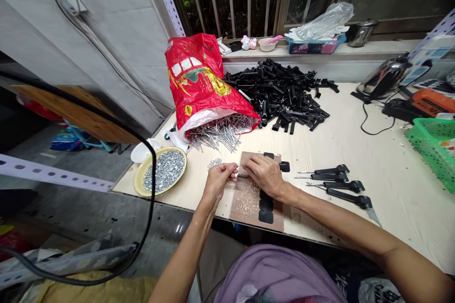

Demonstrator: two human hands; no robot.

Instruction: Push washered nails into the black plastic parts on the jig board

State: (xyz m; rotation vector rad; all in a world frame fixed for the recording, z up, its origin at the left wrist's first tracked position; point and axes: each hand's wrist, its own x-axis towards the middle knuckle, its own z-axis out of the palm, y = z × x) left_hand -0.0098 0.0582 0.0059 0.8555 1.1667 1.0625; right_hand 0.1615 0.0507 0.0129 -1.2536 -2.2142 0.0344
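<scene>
My left hand [222, 176] is closed in a pinch at the tip of a thin metal shaft, just left of my other hand. My right hand [262, 173] is closed over a black-handled tool [285, 166], whose wide end sticks out past the knuckles; most of the handle is hidden. Beneath both hands lies a brown board [245, 206] strewn with pale crumbs, with black pads [266, 217] in a row along it. A little heap of metal washers [214, 163] sits beside my left hand. Several black-handled tools with thin shafts [343, 185] lie to the right.
A yellow bowl [138, 182] of washers stands at the left table edge. Behind it, a red bag [199, 80] spills metal rods [220, 135]. Black plastic parts [280, 90] are piled at the back. A green basket [430, 151] and a kettle [386, 75] stand right.
</scene>
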